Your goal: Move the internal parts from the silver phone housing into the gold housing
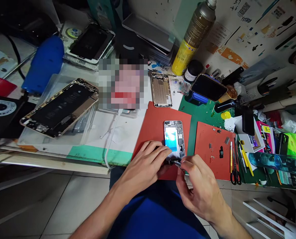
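Head view: right hand (197, 179) grasps a tool (177, 163) at the lower end of the phone (174, 139) on a red mat (149, 127); left hand (149, 161) grip is indeterminate. Tool slippage could damage the phone.

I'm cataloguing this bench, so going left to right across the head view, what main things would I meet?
Phone with a black battery, left hand, opened phone housing on the red mat, right hand, scissors, blue bottle.
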A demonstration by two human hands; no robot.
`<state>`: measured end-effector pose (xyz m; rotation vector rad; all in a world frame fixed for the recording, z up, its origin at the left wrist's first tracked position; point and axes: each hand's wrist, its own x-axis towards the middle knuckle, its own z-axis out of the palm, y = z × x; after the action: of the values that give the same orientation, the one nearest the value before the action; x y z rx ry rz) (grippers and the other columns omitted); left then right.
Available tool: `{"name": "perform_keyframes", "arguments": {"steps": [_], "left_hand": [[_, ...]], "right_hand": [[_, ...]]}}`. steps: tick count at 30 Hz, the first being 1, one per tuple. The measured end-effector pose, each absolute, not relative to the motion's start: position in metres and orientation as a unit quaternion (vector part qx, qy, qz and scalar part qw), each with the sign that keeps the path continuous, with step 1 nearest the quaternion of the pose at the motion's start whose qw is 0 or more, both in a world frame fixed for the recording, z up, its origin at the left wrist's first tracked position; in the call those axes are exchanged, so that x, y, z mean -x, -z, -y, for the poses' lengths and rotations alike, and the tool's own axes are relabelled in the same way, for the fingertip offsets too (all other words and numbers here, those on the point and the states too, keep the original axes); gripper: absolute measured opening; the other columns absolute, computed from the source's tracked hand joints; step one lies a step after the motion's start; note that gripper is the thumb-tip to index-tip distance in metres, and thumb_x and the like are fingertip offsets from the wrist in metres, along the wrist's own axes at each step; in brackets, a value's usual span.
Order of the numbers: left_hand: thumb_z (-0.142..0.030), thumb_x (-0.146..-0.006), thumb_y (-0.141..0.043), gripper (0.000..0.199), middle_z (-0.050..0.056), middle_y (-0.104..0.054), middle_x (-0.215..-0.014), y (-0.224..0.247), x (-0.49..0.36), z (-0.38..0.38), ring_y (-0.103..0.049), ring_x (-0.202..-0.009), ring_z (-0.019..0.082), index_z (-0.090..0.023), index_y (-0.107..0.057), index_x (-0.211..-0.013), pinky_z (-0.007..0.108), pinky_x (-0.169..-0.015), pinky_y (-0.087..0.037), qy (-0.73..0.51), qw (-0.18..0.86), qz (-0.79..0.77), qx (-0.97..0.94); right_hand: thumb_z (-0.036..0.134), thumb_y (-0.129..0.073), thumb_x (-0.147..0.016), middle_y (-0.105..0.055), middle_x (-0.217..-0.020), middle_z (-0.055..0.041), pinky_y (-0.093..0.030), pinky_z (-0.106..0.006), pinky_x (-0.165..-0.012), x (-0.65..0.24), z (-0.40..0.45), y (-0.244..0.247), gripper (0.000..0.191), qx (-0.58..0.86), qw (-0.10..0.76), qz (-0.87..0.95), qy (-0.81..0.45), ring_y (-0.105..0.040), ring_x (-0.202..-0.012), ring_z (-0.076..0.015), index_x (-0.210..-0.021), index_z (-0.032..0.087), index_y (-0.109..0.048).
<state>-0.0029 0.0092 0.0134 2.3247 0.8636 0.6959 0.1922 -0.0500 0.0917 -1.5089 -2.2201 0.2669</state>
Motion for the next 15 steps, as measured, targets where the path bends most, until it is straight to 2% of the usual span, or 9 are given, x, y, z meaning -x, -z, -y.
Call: {"name": "perform_keyframes", "arguments": {"steps": [3,6,15], "left_hand": [[-0.007,-0.097,-0.067,0.042,0.01,-0.072,-0.127,-0.012,0.0033,-0.0096,-0.056,-0.118,0.031,-0.016,-0.056,-0.136,0.05,-0.101,-0.049,-0.264,0.275,-0.322,-0.867],[-0.004,-0.096,-0.066,0.043,0.01,-0.072,-0.128,-0.0112,0.0031,-0.0098,-0.057,-0.117,0.03,-0.016,-0.056,-0.137,0.05,-0.101,-0.049,-0.266,0.278,-0.321,-0.866],[-0.007,-0.097,-0.068,0.042,0.01,-0.072,-0.128,-0.0126,0.0023,-0.0103,-0.057,-0.116,0.03,-0.017,-0.057,-0.136,0.049,-0.099,-0.049,-0.273,0.279,-0.319,-0.864]], "right_hand": [[0.007,-0.061,-0.101,-0.058,-0.081,-0.0019,-0.045,-0.032,-0.061,-0.1912,0.0501,-0.0898,0.014,0.556,0.239,0.792,-0.083,-0.051,-0.069,-0.0165,-0.108,0.017,-0.055],[0.007,-0.06,-0.1,-0.059,-0.084,-0.0035,-0.046,-0.032,-0.062,-0.19,0.0492,-0.0877,0.014,0.555,0.247,0.788,-0.102,-0.052,-0.071,-0.0173,-0.108,0.017,-0.055],[0.006,-0.062,-0.1,-0.054,-0.078,0.0001,-0.038,-0.032,-0.059,-0.1919,0.0525,-0.0836,0.016,0.564,0.258,0.78,-0.083,-0.045,-0.065,-0.0153,-0.105,0.019,-0.054]]}}
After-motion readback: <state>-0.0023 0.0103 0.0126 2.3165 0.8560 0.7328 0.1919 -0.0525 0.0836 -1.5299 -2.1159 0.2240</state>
